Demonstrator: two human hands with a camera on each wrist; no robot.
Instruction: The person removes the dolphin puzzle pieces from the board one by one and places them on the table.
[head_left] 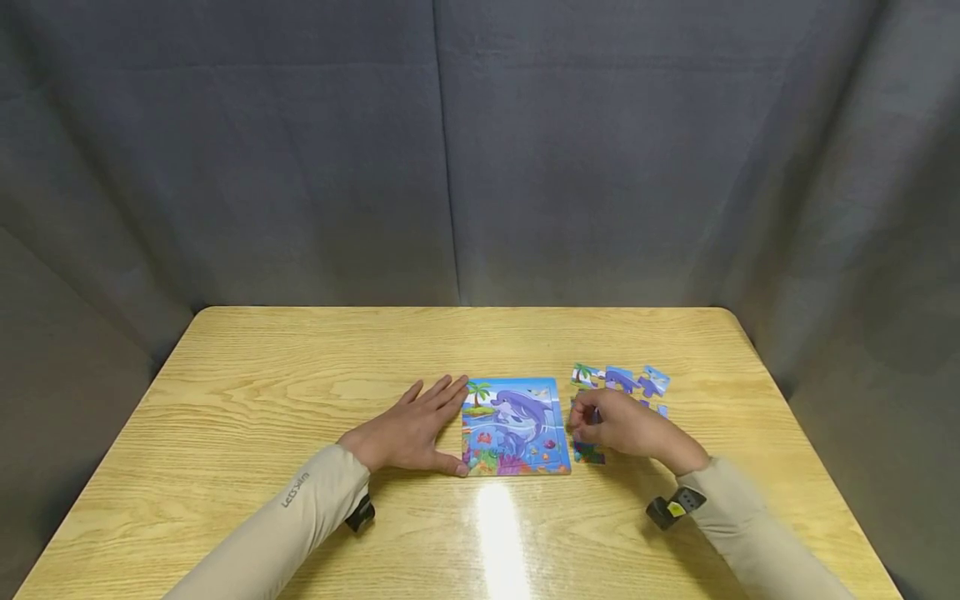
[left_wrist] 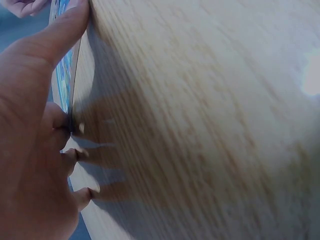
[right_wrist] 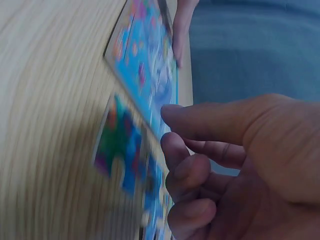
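Observation:
A square dolphin picture board (head_left: 516,421) lies flat near the middle of the table. My left hand (head_left: 412,429) rests at its left edge, fingers straight toward the far corner and thumb at the near one. To the right of the board, my right hand (head_left: 628,423) hovers over loose jigsaw pieces with its fingers loosely bent. In the right wrist view a gap shows between thumb and forefinger (right_wrist: 174,150), with nothing seen between them. A green and blue puzzle piece (right_wrist: 119,145) lies below that hand. Some pieces are hidden under it.
Behind the right hand lie a palm-tree piece (head_left: 585,375), a dolphin piece (head_left: 620,379) and a tilted blue piece (head_left: 655,382). The wooden table (head_left: 315,358) ends at a grey curtain (head_left: 337,183). Light glares off the table in front of the board.

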